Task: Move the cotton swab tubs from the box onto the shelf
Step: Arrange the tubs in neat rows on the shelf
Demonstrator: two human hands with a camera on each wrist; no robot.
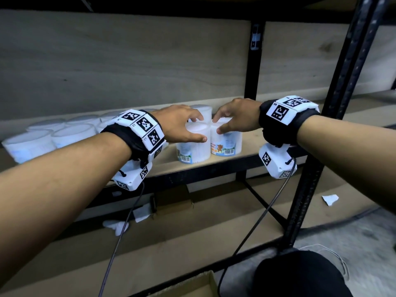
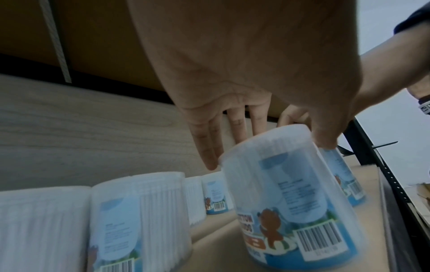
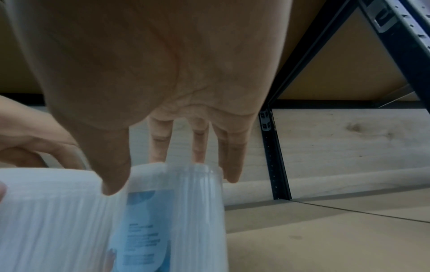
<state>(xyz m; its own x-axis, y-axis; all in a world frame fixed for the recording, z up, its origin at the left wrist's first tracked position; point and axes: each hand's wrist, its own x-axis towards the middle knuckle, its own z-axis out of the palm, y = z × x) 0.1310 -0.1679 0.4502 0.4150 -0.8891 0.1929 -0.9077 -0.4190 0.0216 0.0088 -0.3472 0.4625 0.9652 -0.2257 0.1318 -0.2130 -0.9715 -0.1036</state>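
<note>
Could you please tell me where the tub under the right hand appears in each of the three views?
Head: the right tub stands centre on the shelf, under the right hand.
Left wrist: a sliver at right, behind the left tub.
Right wrist: bottom centre, beneath the fingers.
Shared landmark: the left tub beside it, which the left hand holds.

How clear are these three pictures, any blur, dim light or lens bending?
Head view: dim, mostly sharp, the shelf post bowed by the wide lens. Left wrist view: the tub under the left hand is softly smeared. Right wrist view: the tub under the right hand is blurred, its label unreadable.
</note>
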